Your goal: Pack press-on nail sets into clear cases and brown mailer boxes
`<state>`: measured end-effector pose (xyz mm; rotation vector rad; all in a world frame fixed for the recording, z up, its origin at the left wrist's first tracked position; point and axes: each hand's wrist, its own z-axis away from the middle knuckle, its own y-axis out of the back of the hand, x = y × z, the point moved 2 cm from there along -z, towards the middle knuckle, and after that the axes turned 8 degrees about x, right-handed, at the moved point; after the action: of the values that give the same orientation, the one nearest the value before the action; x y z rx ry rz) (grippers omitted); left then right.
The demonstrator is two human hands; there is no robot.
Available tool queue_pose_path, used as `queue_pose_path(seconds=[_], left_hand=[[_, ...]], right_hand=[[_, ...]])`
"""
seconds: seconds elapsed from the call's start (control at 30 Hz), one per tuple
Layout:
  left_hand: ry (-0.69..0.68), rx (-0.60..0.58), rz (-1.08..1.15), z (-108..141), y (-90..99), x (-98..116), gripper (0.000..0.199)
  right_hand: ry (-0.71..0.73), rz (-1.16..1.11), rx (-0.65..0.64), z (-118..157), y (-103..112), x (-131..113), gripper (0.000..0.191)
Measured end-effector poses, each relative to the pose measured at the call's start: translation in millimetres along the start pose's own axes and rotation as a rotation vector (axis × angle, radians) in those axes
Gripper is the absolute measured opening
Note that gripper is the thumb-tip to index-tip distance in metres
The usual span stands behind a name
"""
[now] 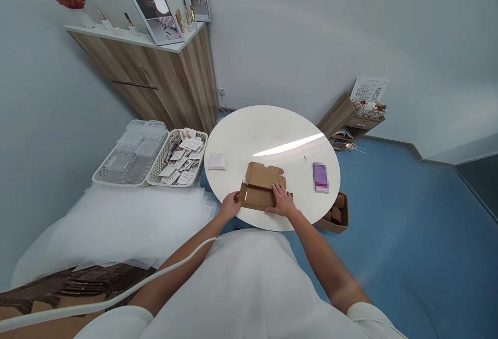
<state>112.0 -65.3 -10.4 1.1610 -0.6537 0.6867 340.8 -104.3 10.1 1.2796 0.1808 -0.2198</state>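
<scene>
On the round white table (233,131) lies a brown cardboard box (259,198), its lid flap folded back away from me. My left hand (230,205) grips the box's left end wall, fingers bent around the edge. Across the right part of the box rests my right hand (283,201), its fingers spread and touching the cardboard near the fold. Left of the box is a small white packet (217,162). A purple item (320,177), blurred by pixelation, lies to the right.
Left of the table stand a white basket of printed cards (153,173) and a basket of clear plastic cases (101,173), beside white sheets (128,217). A carton of brown boxes (330,225) sits on the floor at right. A white cable (171,268) crosses my left arm.
</scene>
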Motion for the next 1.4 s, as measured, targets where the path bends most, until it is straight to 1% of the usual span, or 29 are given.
queue_pose_path(seconds=[0.17, 0.23, 0.3, 0.37, 0.43, 0.53, 0.63, 0.9, 1.13, 1.27, 1.4], left_hand=[[-0.111, -0.033, 0.005, 10, -6.0, 12, 0.055], [-0.121, -0.029, 0.001, 12, -7.1, 15, 0.056], [-0.102, -0.02, 0.008, 12, -7.3, 16, 0.055], [-0.076, -0.023, 0.029, 10, -7.6, 17, 0.053], [-0.05, -0.027, 0.018, 7, -8.9, 16, 0.046], [-0.007, -0.039, -0.088, 2, -13.0, 14, 0.035], [0.013, -0.051, -0.154, -1, -16.9, 14, 0.033], [-0.033, -0.119, -0.303, -7, -16.0, 22, 0.03], [-0.078, -0.171, -0.439, -12, -17.7, 21, 0.022], [-0.075, -0.174, -0.487, -10, -17.9, 21, 0.016], [-0.057, -0.169, -0.508, -10, -21.3, 25, 0.017]], right_hand=[[-0.009, -0.047, 0.003, -1, -5, -6, 0.106], [-0.006, -0.063, 0.006, -1, -8, -6, 0.107], [-0.004, -0.072, 0.011, -1, -12, -5, 0.11], [0.002, -0.08, 0.018, -2, -14, -4, 0.113], [0.009, -0.083, 0.025, -2, -14, -3, 0.115], [0.018, -0.072, 0.024, -2, -13, -3, 0.116], [0.035, -0.045, 0.0, -2, -11, -5, 0.116], [0.096, 0.001, -0.064, 1, -6, -10, 0.126], [0.071, -0.025, -0.042, 3, -4, -5, 0.117], [0.067, -0.035, -0.036, 3, -2, -1, 0.116], [0.074, -0.037, -0.031, 2, -3, -2, 0.117]])
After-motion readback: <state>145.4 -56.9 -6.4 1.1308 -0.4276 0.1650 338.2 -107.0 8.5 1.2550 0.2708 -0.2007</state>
